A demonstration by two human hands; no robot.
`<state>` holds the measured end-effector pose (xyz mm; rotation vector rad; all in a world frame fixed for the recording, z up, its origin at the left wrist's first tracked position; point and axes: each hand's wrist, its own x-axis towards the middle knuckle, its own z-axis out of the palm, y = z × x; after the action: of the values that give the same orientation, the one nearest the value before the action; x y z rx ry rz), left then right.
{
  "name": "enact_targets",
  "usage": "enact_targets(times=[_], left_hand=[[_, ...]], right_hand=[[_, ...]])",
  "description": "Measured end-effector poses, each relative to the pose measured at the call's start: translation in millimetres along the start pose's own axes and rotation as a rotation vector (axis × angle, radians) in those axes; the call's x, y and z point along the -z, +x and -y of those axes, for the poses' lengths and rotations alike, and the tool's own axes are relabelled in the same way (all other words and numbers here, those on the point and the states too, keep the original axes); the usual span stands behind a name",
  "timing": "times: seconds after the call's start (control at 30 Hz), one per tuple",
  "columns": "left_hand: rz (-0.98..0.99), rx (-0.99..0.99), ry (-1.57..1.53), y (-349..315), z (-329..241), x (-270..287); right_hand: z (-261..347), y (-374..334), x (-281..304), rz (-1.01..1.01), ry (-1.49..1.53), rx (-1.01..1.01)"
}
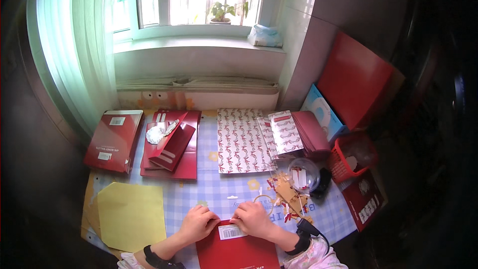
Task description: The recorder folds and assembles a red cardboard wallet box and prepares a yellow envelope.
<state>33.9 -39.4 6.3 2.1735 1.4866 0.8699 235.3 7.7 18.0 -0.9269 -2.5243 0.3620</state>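
A red flat packet (238,253) with a white barcode label lies at the table's near edge, in front of me. The fingers of my left hand (198,222) are closed at its upper left corner. My right hand (253,220) pinches the same top edge, just above the label. The fingertips of both hands are close together and partly hide that edge. A small white tab (232,197) lies on the cloth just beyond my hands, and a tan ring (264,198) is beside my right hand.
Left are a yellow sheet (134,214), a red packet stack (112,142) and red folders (186,147). Patterned sheets (241,142) lie at the back. On the right are a clear tub (309,170), a pile of small tan and red pieces (288,194) and a red basket (343,167).
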Motion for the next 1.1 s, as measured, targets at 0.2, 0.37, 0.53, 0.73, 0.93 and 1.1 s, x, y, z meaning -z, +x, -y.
enact_targets(times=[0.2, 0.37, 0.53, 0.73, 0.93, 1.1], left_hand=[[0.004, 0.001, -0.006, 0, 0, 1], [0.020, -0.023, 0.028, 1, -2, 3], [0.011, -0.001, 0.018, 0, 1, -1], [0.095, -0.068, 0.135, -1, -11, 11], [0.173, -0.036, 0.209, -1, -6, 8], [0.201, -0.028, 0.166, -1, -1, 10]], right_hand=[[-7, -2, 4, 0.004, 0.027, 0.004], [-25, -8, 13, 0.064, -0.008, -0.014], [-39, -13, 18, 0.002, -0.021, -0.117], [-39, -11, 18, -0.135, 0.097, -0.114], [-40, -9, 15, -0.242, 0.115, -0.113], [-38, -6, 22, -0.325, 0.290, -0.193]])
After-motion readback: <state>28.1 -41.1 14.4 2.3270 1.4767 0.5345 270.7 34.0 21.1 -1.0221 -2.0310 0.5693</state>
